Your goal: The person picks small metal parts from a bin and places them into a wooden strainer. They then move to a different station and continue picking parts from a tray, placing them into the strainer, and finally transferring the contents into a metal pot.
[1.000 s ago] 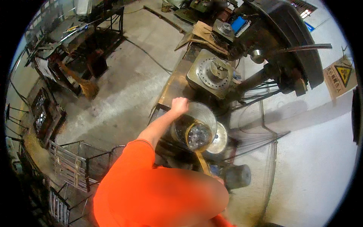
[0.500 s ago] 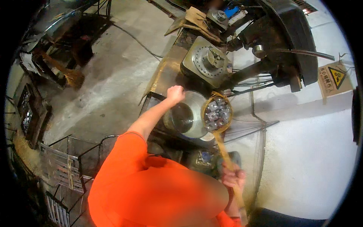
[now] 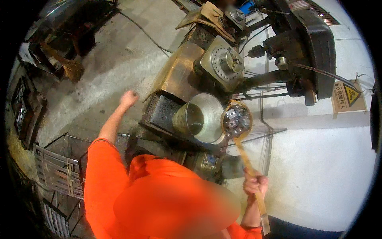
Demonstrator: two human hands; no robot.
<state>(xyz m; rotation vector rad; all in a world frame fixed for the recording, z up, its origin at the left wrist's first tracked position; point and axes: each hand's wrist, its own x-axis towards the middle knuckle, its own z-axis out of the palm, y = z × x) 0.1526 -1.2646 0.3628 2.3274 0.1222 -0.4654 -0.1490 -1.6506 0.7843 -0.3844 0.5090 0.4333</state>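
Note:
My right hand (image 3: 255, 184) is wrapped around the long yellowish handle of a round strainer scoop (image 3: 243, 156). Several small square metal pieces (image 3: 237, 119) with holes lie in its basket. The basket is at the right of a large metal bucket (image 3: 213, 113), whose inside looks dark on the left. Away from the bucket, my left hand (image 3: 129, 99) is over the floor to the left, its fingers curled and nothing visible in them. Slight blur softens that hand.
Behind the bucket stands a drill press (image 3: 296, 59) with a round chuck on its table (image 3: 223, 63). A metal bench (image 3: 179, 71) runs along it. Cardboard (image 3: 211, 18) lies at the back. Metal racks (image 3: 59, 169) stand at left, a broom (image 3: 71, 69) beyond. A warning sign (image 3: 348, 97) hangs on the wall.
My left hand has moved left, away from the bucket's far rim. The scoop with the metal pieces, in my right hand, has shifted slightly right as the view moved.

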